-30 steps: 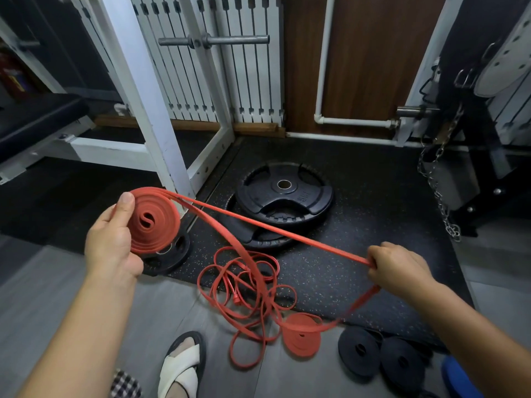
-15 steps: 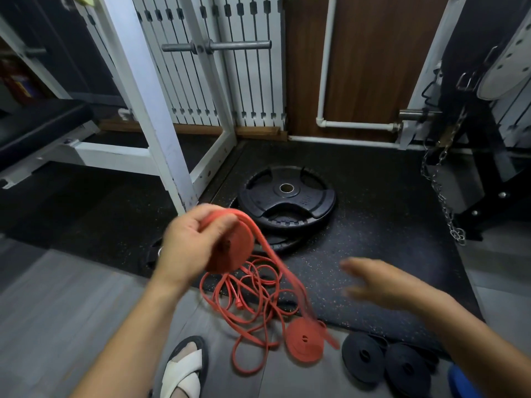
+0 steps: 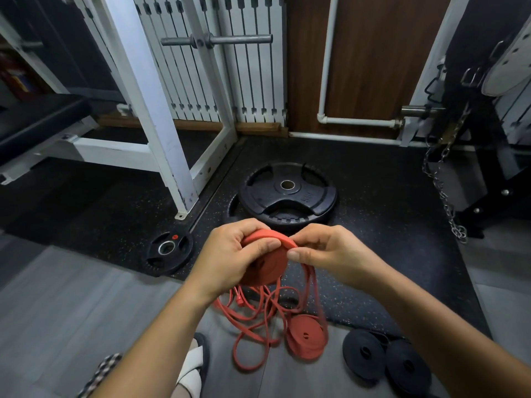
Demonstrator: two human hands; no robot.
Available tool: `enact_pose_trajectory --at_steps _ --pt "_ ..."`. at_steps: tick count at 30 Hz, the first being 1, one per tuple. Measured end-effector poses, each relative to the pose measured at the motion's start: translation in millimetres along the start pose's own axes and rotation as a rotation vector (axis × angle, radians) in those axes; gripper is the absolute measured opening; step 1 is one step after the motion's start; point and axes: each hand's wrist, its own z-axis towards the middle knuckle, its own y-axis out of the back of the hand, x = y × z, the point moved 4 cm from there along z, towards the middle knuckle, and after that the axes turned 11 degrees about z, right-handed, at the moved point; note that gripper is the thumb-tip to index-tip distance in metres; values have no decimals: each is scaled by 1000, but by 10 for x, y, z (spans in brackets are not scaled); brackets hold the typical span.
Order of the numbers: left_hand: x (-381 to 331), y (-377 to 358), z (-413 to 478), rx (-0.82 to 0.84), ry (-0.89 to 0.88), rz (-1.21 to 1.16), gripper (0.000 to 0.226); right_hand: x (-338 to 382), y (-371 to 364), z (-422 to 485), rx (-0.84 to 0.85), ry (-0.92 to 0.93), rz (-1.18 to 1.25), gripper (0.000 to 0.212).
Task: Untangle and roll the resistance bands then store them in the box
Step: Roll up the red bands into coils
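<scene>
My left hand [image 3: 230, 257] curls round the flat, tightly wound red coil [image 3: 271, 261]; my right hand [image 3: 330, 254] pinches its outer rim.

Two red rolled bands were in view: the held red roll [image 3: 265, 264], gripped by two hands, the left hand [image 3: 230, 261] and the right hand [image 3: 333, 254], and a second red roll [image 3: 306, 337] on the floor beside one loose red tangle [image 3: 253, 326], whose strand count could not be told. Two black rolled bands [image 3: 363, 350] [image 3: 408, 369] lay side by side. There were three black weight plates, two large ones stacked [image 3: 287, 191] [image 3: 234, 209] and one small plate [image 3: 168, 249], plus one chain [image 3: 442, 191] and one white sandal [image 3: 191, 372].
</scene>
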Motion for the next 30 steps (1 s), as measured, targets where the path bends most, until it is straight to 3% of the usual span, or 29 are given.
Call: enact_pose_trajectory --at_steps 2,5,9,21,30 --pt "-12 10 -4 -41 36 -88 9 16 11 -8 -22 -3 16 10" --pt "-38 -23 -26 -124 95 -226 4 10 -30 -33 -49 -48 264 16" --pt "-61 -85 -51 -247 243 -413 18 -3 -60 -38 -95 -46 449 29" --pt "-27 -339 -27 -562 549 -824 16 -35 -167 -89 -198 -117 632 18" --pt "11 -414 -73 -586 605 -885 17 -65 -185 -142 -204 -214 638 18"
